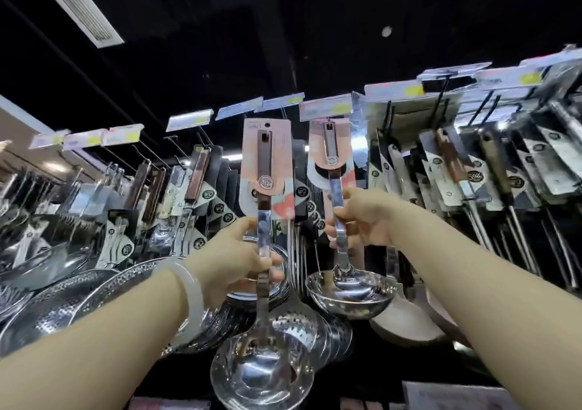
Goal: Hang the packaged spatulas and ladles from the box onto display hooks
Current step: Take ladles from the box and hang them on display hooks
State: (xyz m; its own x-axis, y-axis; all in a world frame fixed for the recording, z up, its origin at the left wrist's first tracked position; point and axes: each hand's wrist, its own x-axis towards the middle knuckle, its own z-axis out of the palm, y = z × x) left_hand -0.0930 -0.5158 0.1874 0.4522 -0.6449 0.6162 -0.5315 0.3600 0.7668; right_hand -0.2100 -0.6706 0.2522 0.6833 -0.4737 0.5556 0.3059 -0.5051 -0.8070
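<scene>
The left hand is gripping the steel stem of a slotted ladle, fingers wrapped tight; its bowl is hanging at 6 o'clock and its pink card is reaching up toward 12. The right hand is clasping the stem of a second ladle, whose bowl is sitting at 5 o'clock of that hand, its card rising just under the price tags. A pale bangle is circling the left wrist. More packaged utensils are hanging at 3 o'clock, strainers at 9.
</scene>
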